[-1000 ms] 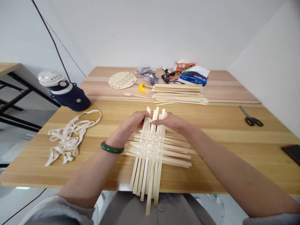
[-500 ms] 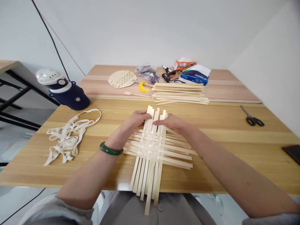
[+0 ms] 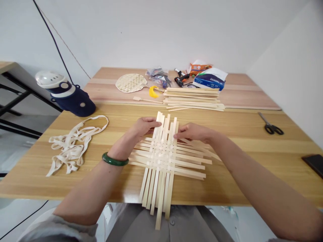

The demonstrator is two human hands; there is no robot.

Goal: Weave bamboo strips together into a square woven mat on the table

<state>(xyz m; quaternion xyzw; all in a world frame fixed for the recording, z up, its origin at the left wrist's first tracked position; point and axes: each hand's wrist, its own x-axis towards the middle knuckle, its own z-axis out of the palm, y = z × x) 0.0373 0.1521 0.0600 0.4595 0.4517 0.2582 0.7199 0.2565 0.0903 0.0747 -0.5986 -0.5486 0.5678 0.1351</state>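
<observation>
A half-woven mat of pale bamboo strips [image 3: 163, 153] lies in front of me, its loose ends sticking out on all sides. With the thumb on top and the fingers underneath, my left hand [image 3: 146, 127] grips the upright strips at the far left of the weave. A green bangle [image 3: 115, 159] circles that wrist. My right hand [image 3: 190, 131] is closed at the upper right edge of the weave, its thumb and fingertips on a bamboo strip there. Part of the crosswise strips is hidden beneath the right hand and forearm.
Behind the mat lies a pile of bamboo strips [image 3: 193, 99]. Nearby are a round woven fan [image 3: 131, 83], a yellow crescent [image 3: 152, 91], a glue gun [image 3: 182, 80] and a tissue pack [image 3: 210, 80]. White tape [image 3: 73, 148] and a navy bottle [image 3: 73, 101] sit left; scissors [image 3: 270, 127] and a phone [image 3: 314, 164] right.
My right hand has shifted right, from the upper ends of the upright strips to the weave's upper right edge. My left hand keeps its grip on the left strips.
</observation>
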